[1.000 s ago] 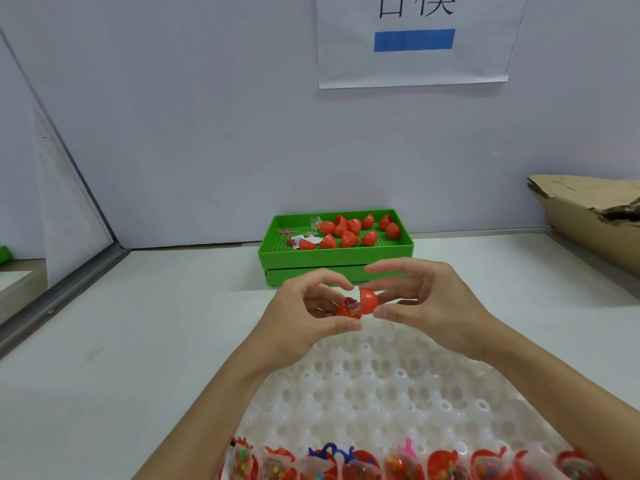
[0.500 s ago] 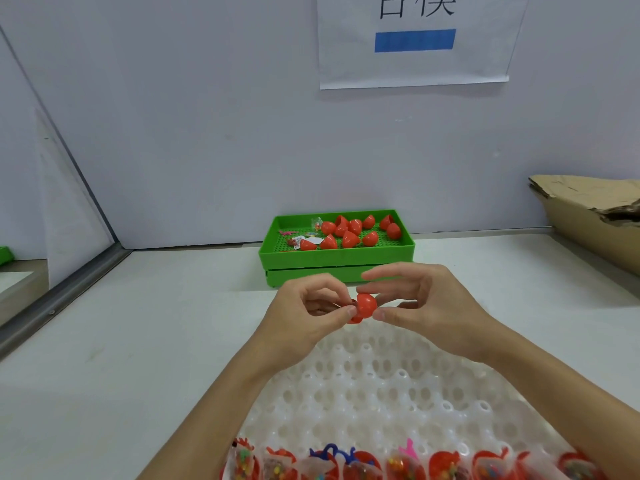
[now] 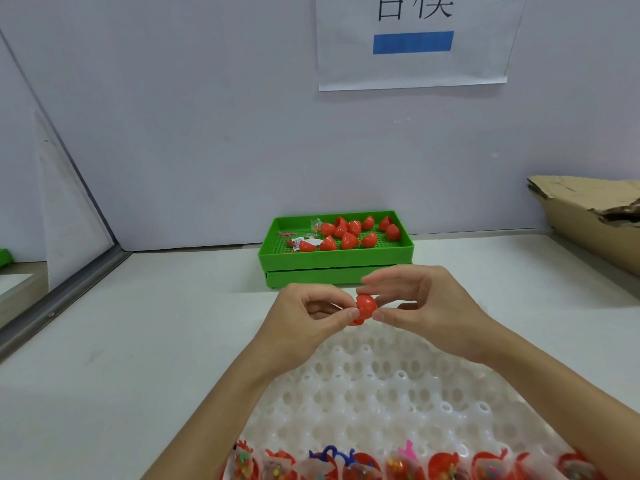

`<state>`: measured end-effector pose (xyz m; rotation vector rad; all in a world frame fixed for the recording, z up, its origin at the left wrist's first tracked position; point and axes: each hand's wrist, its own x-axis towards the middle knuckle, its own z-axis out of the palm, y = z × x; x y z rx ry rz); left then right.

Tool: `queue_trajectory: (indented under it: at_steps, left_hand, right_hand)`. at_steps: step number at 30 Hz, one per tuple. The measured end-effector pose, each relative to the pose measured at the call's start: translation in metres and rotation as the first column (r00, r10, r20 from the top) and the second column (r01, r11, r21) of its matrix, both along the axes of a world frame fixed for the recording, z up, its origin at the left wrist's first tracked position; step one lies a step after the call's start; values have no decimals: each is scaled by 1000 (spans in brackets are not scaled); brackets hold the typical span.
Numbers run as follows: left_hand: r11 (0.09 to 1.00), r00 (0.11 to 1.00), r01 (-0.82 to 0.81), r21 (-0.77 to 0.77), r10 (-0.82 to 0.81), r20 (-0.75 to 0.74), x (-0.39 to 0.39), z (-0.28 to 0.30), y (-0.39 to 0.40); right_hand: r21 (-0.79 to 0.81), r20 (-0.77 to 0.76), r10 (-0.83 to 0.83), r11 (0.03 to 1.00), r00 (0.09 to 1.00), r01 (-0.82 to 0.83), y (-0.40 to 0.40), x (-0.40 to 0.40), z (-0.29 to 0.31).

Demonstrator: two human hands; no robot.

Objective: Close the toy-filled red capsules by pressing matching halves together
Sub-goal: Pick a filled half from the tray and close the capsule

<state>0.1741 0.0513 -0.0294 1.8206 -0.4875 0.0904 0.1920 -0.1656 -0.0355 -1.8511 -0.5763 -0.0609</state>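
**Both hands pinch one red capsule above the white tray**

The left hand (image 3: 304, 322) and right hand (image 3: 427, 306) meet in mid-air, fingertips clamped from either side on a red capsule (image 3: 364, 308); whether its two halves are fully seated cannot be told. It hangs over the far edge of a white dimpled tray (image 3: 363, 386) lying on the worktop (image 3: 121, 358). Along the tray's near row sit open red halves holding bagged toys (image 3: 398, 467). Farther back, near the wall, a green tray (image 3: 346, 259) holds loose red capsule halves (image 3: 349, 233). A torn cardboard box (image 3: 588, 216) sits at the right.
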Motion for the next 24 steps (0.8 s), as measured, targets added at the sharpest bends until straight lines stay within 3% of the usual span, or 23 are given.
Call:
queue_trajectory:
  at_steps: [24]
  left_hand:
    - [1000, 999, -5, 14, 6, -31, -1, 3, 2]
  right_hand:
    - [-49, 9, 10, 999, 1000, -10, 2, 0, 0]
